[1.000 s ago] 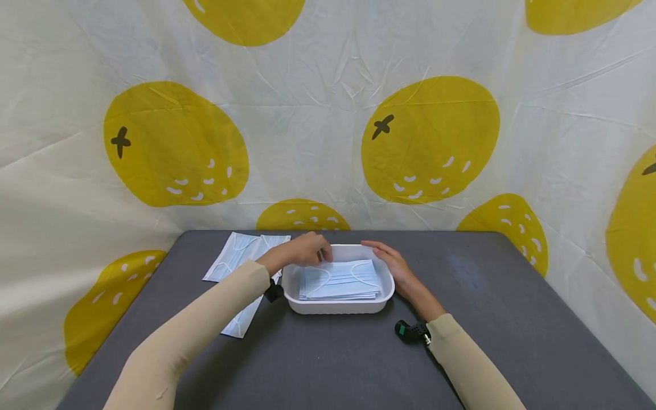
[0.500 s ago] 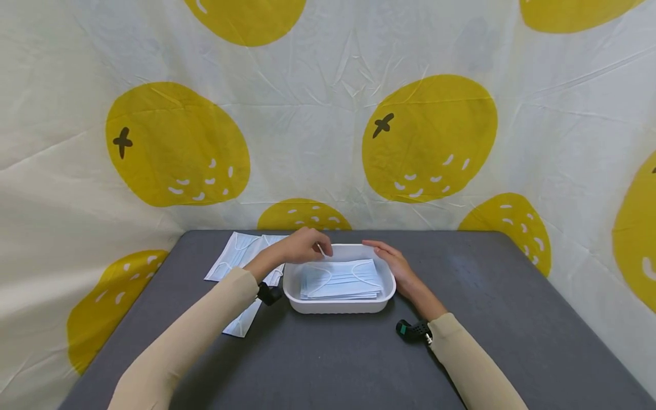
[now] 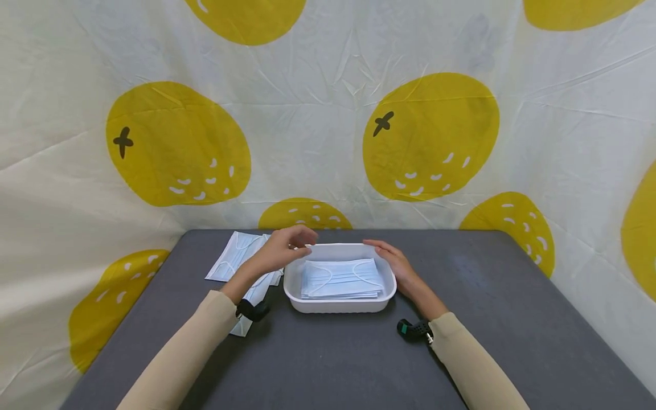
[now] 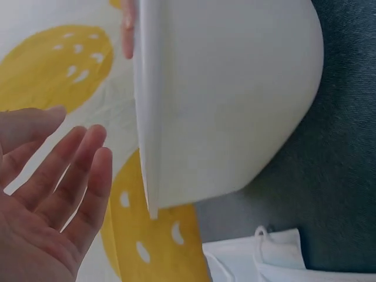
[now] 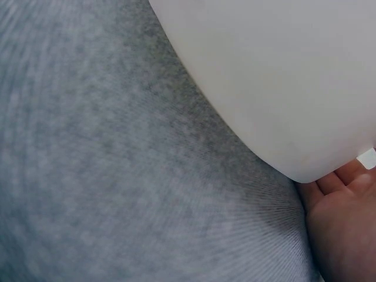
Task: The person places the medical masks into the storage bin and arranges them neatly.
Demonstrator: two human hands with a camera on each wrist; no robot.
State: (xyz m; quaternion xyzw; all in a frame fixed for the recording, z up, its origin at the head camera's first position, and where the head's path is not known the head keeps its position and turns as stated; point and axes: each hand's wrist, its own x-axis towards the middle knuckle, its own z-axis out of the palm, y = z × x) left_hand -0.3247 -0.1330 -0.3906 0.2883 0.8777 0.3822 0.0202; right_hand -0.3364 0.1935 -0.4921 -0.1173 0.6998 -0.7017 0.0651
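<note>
Left hand (image 3: 281,249) with fingers loosely parted, just off the left rim of the white plastic tub (image 3: 340,307).
Right hand (image 3: 396,266) with extended fingers against tub's right side; stack of pleated blue face masks (image 3: 340,277) inside tub; loose face masks (image 3: 230,257) left of tub, on dark grey table (image 3: 328,364); fruit-print curtain (image 3: 307,142) behind tub.

Flat stack of light-blue masks (image 3: 340,279) in a white tub (image 3: 338,307), loose masks (image 3: 232,255) alongside

Seemingly a curtained-off workspace: fruit-print sheeting (image 3: 307,142) hangs behind a grey table (image 3: 318,364).
</note>
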